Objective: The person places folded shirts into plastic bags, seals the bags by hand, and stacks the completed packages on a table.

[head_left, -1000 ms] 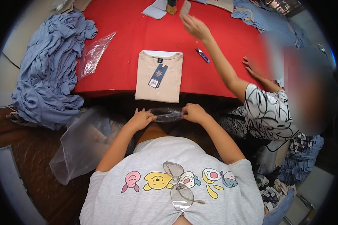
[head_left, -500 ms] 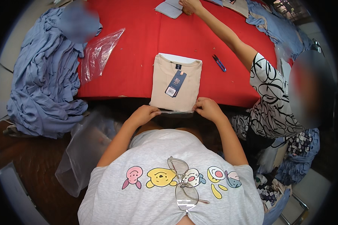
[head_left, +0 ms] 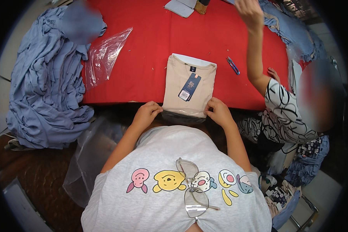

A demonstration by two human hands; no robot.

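A folded beige shirt (head_left: 173, 87) lies at the front edge of the red-covered table, its near end jutting past the edge. On its front is a dark blue hang tag (head_left: 190, 87), and white card shows at the neckline. A clear plastic bag (head_left: 183, 116) reaches over the shirt's near end. My left hand (head_left: 146, 115) pinches the bag's edge at the near left corner. My right hand (head_left: 219, 112) pinches it at the near right corner, fingertips against the shirt's side.
Blue garments (head_left: 46, 77) are heaped at the left beside a loose clear bag (head_left: 107, 56). Blue thread snips (head_left: 233, 65) lie right of the shirt. A co-worker's arm (head_left: 255, 58) reaches over the table at the right. Grey-blue folded cloth (head_left: 180, 8) lies at the far side.
The bag now covers more of the shirt's near end, and both hands have moved up along its sides. The co-worker's hand has left the grey-blue cloth and swung right.
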